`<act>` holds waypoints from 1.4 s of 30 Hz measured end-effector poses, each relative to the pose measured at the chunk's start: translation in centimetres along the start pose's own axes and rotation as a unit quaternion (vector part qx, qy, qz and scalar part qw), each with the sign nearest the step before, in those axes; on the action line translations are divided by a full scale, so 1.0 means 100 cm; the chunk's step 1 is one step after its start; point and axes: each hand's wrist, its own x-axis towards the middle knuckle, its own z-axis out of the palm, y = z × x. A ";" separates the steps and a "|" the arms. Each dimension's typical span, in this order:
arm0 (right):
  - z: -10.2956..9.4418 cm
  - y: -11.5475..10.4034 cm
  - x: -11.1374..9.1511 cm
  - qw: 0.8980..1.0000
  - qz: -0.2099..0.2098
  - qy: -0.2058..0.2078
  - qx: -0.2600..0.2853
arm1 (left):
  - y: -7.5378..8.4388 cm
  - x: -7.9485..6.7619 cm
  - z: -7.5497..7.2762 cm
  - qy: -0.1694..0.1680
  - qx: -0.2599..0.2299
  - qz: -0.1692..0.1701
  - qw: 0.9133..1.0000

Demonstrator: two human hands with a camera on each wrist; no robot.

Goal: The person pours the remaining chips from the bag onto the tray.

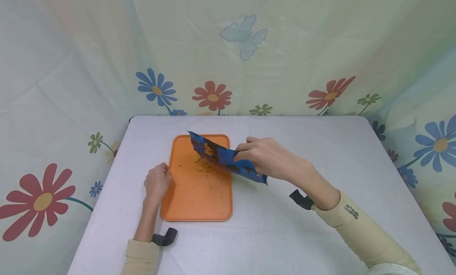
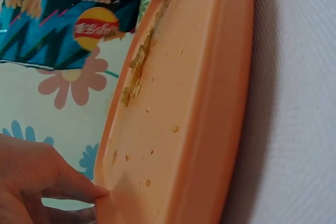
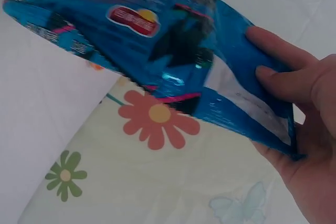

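My right hand (image 1: 267, 158) grips a blue chip bag (image 1: 225, 156) by its right end. The bag slants down to the left, above the right side of an orange tray (image 1: 196, 201). Beneath the bag, broken yellow chips (image 1: 204, 165) lie in a small heap, with crumbs scattered around it. In the right wrist view, thumb and fingers squeeze the bag's end, and a red and yellow logo shows on its side. At the tray's left edge my left hand (image 1: 157, 182) pinches the rim, seen closer in the left wrist view. The bag's opening is not clearly visible.
The tray lies on a table with a white cloth (image 1: 303, 243). Behind the table hangs a curtain (image 1: 285, 49) printed with flowers and a butterfly. Black curved pieces (image 1: 166, 237) stick out from both wrists, near the beige sleeves (image 1: 367, 227).
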 end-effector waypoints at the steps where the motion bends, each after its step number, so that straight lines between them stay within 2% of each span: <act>1: 0.000 0.000 0.000 1.000 -0.001 -0.001 0.000 | 0.000 0.000 0.000 0.000 0.000 0.000 1.000; 22: -0.003 -0.002 0.001 1.000 -0.021 0.008 -0.019 | 0.000 0.001 -0.001 -0.008 -0.004 -0.002 1.000; 34: 0.001 -0.001 -0.003 0.999 -0.017 0.009 -0.025 | -0.002 0.001 0.001 -0.009 -0.004 -0.004 1.000; 42: 0.001 0.001 -0.003 0.999 -0.020 0.036 -0.021 | -0.002 0.002 0.002 -0.010 0.003 -0.008 1.000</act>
